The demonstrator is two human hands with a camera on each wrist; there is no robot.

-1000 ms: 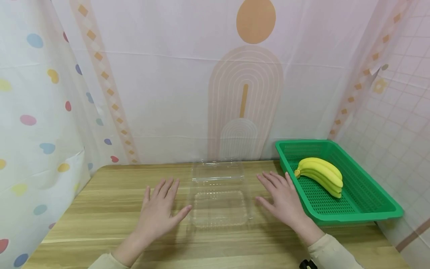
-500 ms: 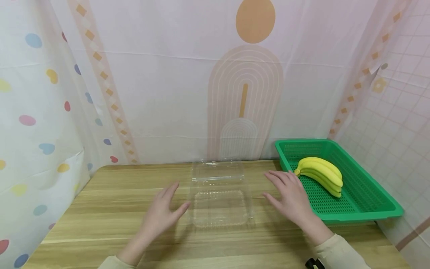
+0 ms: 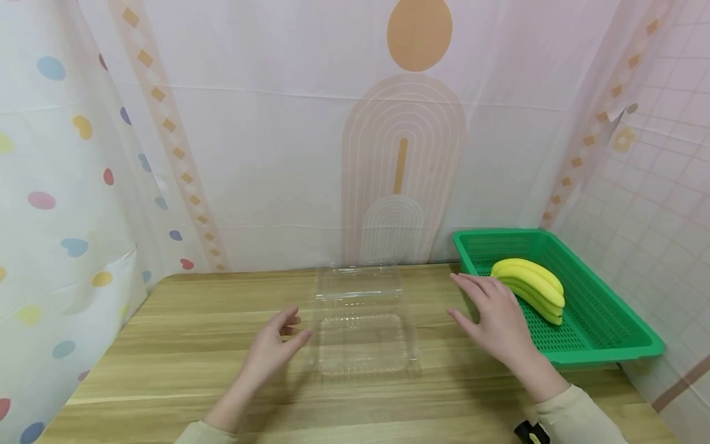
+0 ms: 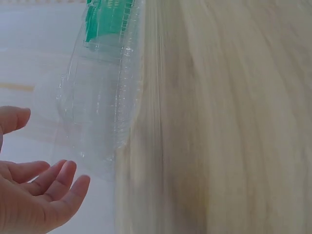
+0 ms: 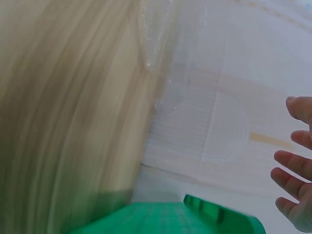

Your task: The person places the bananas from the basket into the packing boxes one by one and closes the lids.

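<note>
A clear plastic clamshell box lies opened out on the wooden table, its lid folded back toward the curtain. Beside its left edge is my left hand, fingers loosely bent and holding nothing; the left wrist view also has this hand apart from the clear box. My right hand hovers by the near left side of the green basket, with nothing in its grasp. Inside the basket rests a bunch of yellow bananas, its stem end hidden behind the right hand. Relaxed, spread fingers show in the right wrist view.
The basket stands at the table's right side, close to the tiled-pattern curtain. A patterned curtain hangs along the back edge. Wooden tabletop extends left of the box. A small black object is by the right sleeve.
My right hand has moved right, away from the box and over the basket's left edge. My left hand has turned, its fingers bending inward. The box and bananas stay put.
</note>
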